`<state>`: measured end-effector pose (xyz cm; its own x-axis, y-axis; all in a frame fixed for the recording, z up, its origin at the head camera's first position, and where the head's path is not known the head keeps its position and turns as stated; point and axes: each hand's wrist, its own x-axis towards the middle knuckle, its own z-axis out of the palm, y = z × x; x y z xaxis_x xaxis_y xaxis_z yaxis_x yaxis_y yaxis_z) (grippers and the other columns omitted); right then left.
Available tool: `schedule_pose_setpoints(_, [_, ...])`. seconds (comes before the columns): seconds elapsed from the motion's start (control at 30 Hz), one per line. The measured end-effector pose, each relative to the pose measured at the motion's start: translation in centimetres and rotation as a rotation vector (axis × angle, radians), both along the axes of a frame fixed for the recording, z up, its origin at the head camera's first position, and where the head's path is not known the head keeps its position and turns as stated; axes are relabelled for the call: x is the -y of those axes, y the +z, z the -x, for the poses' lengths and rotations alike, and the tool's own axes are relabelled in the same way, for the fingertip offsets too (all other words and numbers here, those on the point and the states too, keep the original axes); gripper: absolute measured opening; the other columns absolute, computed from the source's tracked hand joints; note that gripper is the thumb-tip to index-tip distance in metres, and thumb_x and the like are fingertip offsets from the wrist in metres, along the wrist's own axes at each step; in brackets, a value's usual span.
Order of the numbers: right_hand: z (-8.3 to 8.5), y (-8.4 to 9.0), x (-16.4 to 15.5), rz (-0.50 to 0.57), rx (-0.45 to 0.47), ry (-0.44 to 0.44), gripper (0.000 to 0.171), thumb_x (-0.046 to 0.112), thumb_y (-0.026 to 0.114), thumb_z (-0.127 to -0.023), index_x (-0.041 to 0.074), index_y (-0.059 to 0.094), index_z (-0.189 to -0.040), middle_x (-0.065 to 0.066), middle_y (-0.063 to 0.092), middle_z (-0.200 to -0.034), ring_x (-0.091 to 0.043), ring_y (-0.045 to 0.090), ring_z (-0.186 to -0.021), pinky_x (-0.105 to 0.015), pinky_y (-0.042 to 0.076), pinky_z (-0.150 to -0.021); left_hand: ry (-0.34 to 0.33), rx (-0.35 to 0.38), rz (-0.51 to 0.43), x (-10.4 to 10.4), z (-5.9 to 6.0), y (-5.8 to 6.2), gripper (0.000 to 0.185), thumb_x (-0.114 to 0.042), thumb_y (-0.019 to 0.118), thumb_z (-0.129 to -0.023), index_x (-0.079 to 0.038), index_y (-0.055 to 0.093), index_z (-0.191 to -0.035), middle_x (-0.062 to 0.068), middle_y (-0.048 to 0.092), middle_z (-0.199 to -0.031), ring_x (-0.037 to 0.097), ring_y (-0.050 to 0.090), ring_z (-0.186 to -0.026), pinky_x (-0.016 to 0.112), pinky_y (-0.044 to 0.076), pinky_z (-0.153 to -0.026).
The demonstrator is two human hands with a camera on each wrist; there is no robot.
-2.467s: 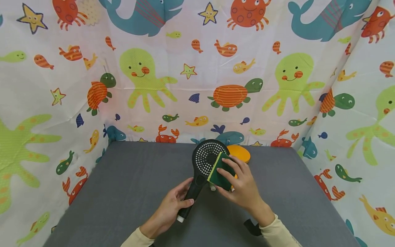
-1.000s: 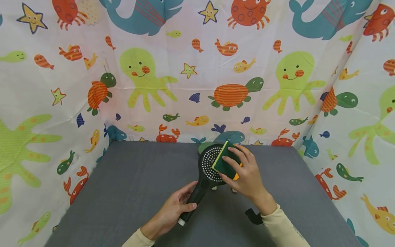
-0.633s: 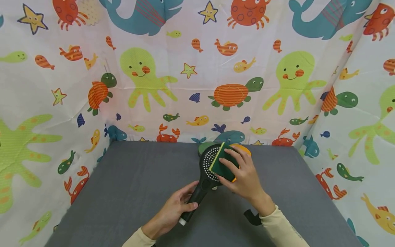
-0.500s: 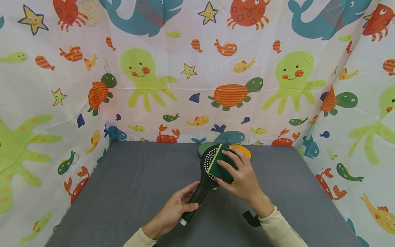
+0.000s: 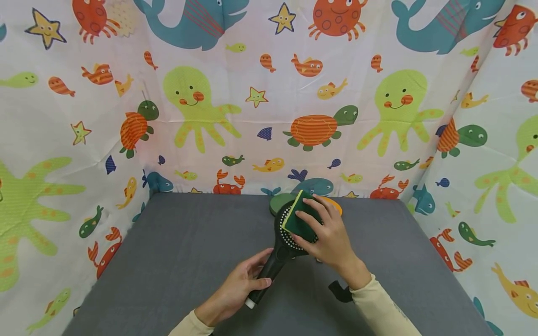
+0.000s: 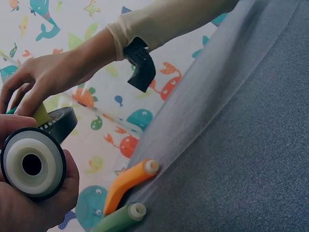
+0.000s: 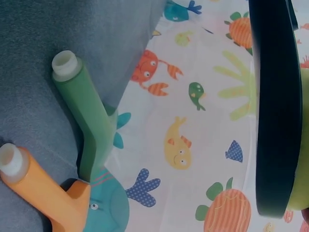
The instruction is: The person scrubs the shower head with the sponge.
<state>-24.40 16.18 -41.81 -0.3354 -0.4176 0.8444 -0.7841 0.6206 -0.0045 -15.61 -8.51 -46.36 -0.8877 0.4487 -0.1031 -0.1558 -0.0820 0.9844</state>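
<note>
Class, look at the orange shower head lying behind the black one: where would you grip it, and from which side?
Probably by its handle, coming from the near side: the orange shower head lies flat on the table, handle end toward the person, its round head against the curtain.

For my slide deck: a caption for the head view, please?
Left hand grips black shower head while right hand presses green sponge.

Black shower head (image 5: 282,235), perforated face upward, held tilted above grey table; green-and-yellow sponge (image 5: 297,219) pressed on its face.
</note>
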Motion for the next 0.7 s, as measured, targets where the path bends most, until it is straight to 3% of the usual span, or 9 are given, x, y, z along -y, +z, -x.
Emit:
schedule_pose_setpoints(0.4, [-0.3, 0.2, 1.3, -0.027, -0.001, 0.049, 0.047, 0.053, 0.065, -0.087, 0.015, 0.070, -0.114, -0.015, 0.058, -0.134, -0.041, 0.048, -0.129, -0.059, 0.040, -0.102, -0.027, -0.005, 0.000, -0.2, 0.0, -0.1, 0.069, -0.009, 0.065, -0.092, -0.013, 0.033, -0.154, 0.018, 0.049, -0.139, 0.026, 0.052, -0.126, 0.031, 0.049, -0.093])
schedule_pose_setpoints(0.7, [-1.3, -0.3, 2.1, -0.083, 0.020, 0.102, 0.046, 0.051, 0.069, -0.085, 0.017, 0.069, -0.115, -0.014, 0.057, -0.135, -0.038, 0.047, -0.129, -0.061, 0.040, -0.102, 0.018, -0.017, 0.000, -0.3, 0.1, 0.0, 0.072, -0.013, 0.067, -0.091, -0.015, 0.032, -0.154, 0.016, 0.049, -0.140, 0.025, 0.051, -0.127, 0.030, 0.047, -0.093])
